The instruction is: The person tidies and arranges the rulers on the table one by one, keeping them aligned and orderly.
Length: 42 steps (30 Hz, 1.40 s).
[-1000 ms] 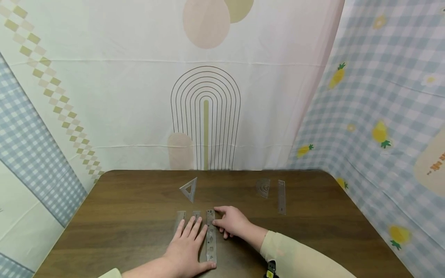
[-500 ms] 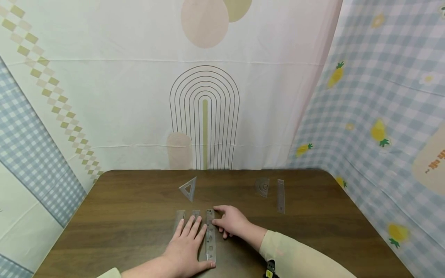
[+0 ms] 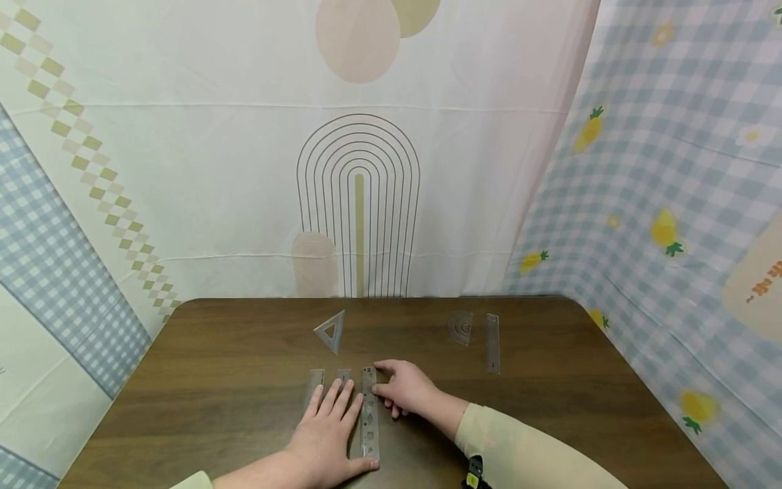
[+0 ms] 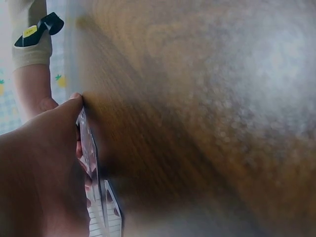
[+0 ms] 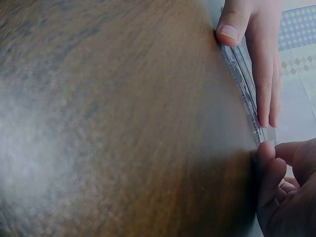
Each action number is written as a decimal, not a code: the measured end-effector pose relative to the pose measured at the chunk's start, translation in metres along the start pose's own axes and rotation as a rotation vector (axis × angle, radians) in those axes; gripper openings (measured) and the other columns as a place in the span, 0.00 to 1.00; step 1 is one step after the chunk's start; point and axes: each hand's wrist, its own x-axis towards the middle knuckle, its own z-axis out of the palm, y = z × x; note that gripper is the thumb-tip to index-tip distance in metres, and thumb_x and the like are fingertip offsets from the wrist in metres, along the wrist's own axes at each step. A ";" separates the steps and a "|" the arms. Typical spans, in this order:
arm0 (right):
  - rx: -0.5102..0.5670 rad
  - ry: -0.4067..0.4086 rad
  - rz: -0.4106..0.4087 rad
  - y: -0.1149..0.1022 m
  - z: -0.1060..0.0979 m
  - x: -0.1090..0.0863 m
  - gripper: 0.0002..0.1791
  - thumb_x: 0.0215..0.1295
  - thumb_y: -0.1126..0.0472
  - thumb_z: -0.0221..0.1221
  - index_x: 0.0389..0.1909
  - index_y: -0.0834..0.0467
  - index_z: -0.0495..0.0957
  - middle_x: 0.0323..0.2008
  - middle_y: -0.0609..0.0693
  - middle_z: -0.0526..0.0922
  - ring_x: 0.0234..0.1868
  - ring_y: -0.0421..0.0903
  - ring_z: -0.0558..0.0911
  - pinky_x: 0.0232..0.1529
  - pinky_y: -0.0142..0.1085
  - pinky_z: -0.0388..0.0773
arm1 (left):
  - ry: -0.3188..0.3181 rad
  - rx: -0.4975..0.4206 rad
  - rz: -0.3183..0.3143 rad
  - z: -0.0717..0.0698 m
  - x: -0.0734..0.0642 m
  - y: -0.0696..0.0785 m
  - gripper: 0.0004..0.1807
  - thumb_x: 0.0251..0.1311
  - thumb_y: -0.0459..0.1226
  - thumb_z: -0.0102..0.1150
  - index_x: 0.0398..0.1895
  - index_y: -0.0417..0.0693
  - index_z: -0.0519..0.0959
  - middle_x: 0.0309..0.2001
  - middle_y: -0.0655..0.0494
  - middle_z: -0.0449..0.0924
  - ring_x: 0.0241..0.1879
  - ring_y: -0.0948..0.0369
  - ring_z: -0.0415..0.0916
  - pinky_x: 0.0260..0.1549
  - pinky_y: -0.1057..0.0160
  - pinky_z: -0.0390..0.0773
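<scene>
Three clear rulers lie side by side near the front middle of the brown table [image 3: 214,380]. My left hand [image 3: 332,424] lies flat on them with straight fingers, covering the left ruler [image 3: 315,380] and the middle ruler [image 3: 344,375]; its thumb touches the near end of the stencil ruler [image 3: 369,428]. My right hand [image 3: 400,388] holds that ruler's far right corner, index tip at the far end, thumb on the right edge, other fingers curled. The right wrist view shows the stencil ruler [image 5: 244,84] on edge between both hands. The left wrist view shows the stencil ruler [image 4: 94,168] under my thumb.
A clear triangle set square [image 3: 330,331] lies behind the rulers. A protractor [image 3: 461,328] and another clear ruler [image 3: 493,343] lie at the back right. Patterned cloth hangs close behind the table and along both sides.
</scene>
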 end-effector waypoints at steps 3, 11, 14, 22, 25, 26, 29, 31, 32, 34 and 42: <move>0.002 0.002 -0.002 -0.001 0.000 -0.001 0.30 0.64 0.60 0.66 0.67 0.59 0.72 0.15 0.51 0.80 0.08 0.41 0.75 0.10 0.34 0.70 | 0.006 -0.002 0.001 0.000 0.000 0.000 0.61 0.50 0.81 0.37 0.76 0.46 0.60 0.77 0.42 0.49 0.77 0.44 0.43 0.71 0.38 0.41; 0.009 0.013 -0.001 0.001 -0.001 -0.002 0.31 0.65 0.58 0.65 0.68 0.58 0.70 0.17 0.51 0.80 0.09 0.42 0.75 0.10 0.35 0.72 | 0.013 -0.023 0.001 -0.001 -0.001 0.001 0.60 0.52 0.80 0.37 0.76 0.46 0.60 0.78 0.42 0.49 0.77 0.43 0.42 0.71 0.38 0.41; 0.015 0.014 -0.007 0.002 -0.001 -0.002 0.30 0.65 0.58 0.65 0.67 0.58 0.70 0.17 0.51 0.80 0.09 0.42 0.75 0.10 0.35 0.72 | 0.019 -0.026 0.002 -0.001 -0.001 0.001 0.60 0.52 0.80 0.37 0.76 0.46 0.60 0.77 0.42 0.49 0.77 0.43 0.42 0.71 0.38 0.41; 0.061 0.014 -0.017 0.005 -0.003 -0.005 0.29 0.66 0.58 0.64 0.67 0.57 0.70 0.20 0.51 0.81 0.10 0.42 0.75 0.11 0.35 0.72 | 0.044 -0.038 -0.013 -0.004 0.003 0.004 0.58 0.54 0.79 0.37 0.77 0.47 0.60 0.78 0.44 0.50 0.76 0.44 0.43 0.71 0.38 0.41; 0.063 0.039 -0.030 0.007 -0.005 -0.007 0.29 0.67 0.57 0.64 0.67 0.57 0.70 0.21 0.51 0.81 0.11 0.43 0.76 0.12 0.36 0.73 | 0.079 -0.052 -0.019 -0.007 0.005 0.005 0.56 0.56 0.77 0.40 0.76 0.46 0.60 0.77 0.43 0.51 0.76 0.43 0.44 0.70 0.37 0.43; 0.063 0.050 -0.037 0.007 -0.006 -0.008 0.28 0.67 0.57 0.63 0.67 0.57 0.70 0.21 0.51 0.81 0.12 0.44 0.76 0.12 0.37 0.74 | 0.088 -0.057 -0.022 -0.008 0.006 0.005 0.55 0.57 0.76 0.41 0.76 0.46 0.60 0.77 0.43 0.52 0.76 0.43 0.45 0.70 0.37 0.43; 0.059 0.077 -0.055 0.008 -0.011 -0.011 0.28 0.68 0.55 0.63 0.67 0.56 0.71 0.22 0.51 0.81 0.13 0.45 0.76 0.14 0.40 0.75 | 0.102 -0.072 -0.034 -0.011 0.009 0.005 0.53 0.59 0.74 0.43 0.76 0.46 0.61 0.77 0.43 0.52 0.76 0.42 0.45 0.70 0.36 0.44; 0.056 0.092 -0.065 0.008 -0.014 -0.013 0.28 0.68 0.54 0.63 0.66 0.56 0.72 0.23 0.51 0.81 0.14 0.46 0.77 0.15 0.41 0.75 | 0.100 -0.078 -0.043 -0.013 0.011 0.006 0.52 0.59 0.73 0.44 0.76 0.47 0.60 0.77 0.44 0.52 0.76 0.43 0.45 0.70 0.36 0.44; 0.057 0.099 -0.068 0.008 -0.016 -0.014 0.28 0.68 0.54 0.63 0.66 0.56 0.72 0.24 0.51 0.81 0.14 0.46 0.77 0.15 0.41 0.75 | 0.101 -0.082 -0.046 -0.014 0.012 0.006 0.52 0.60 0.73 0.44 0.76 0.47 0.60 0.77 0.44 0.52 0.76 0.43 0.45 0.70 0.36 0.43; 0.061 0.108 -0.072 0.009 -0.020 -0.016 0.28 0.68 0.53 0.63 0.66 0.56 0.72 0.25 0.50 0.81 0.15 0.47 0.78 0.16 0.42 0.75 | 0.104 -0.087 -0.050 -0.015 0.014 0.008 0.51 0.60 0.72 0.44 0.77 0.47 0.60 0.77 0.44 0.52 0.76 0.43 0.45 0.70 0.36 0.43; 0.041 0.140 -0.100 0.013 -0.027 -0.019 0.27 0.69 0.52 0.61 0.67 0.56 0.72 0.26 0.48 0.81 0.16 0.46 0.78 0.18 0.40 0.76 | 0.125 -0.071 -0.046 -0.019 0.020 0.014 0.50 0.62 0.72 0.42 0.77 0.48 0.58 0.77 0.45 0.53 0.76 0.44 0.46 0.70 0.36 0.43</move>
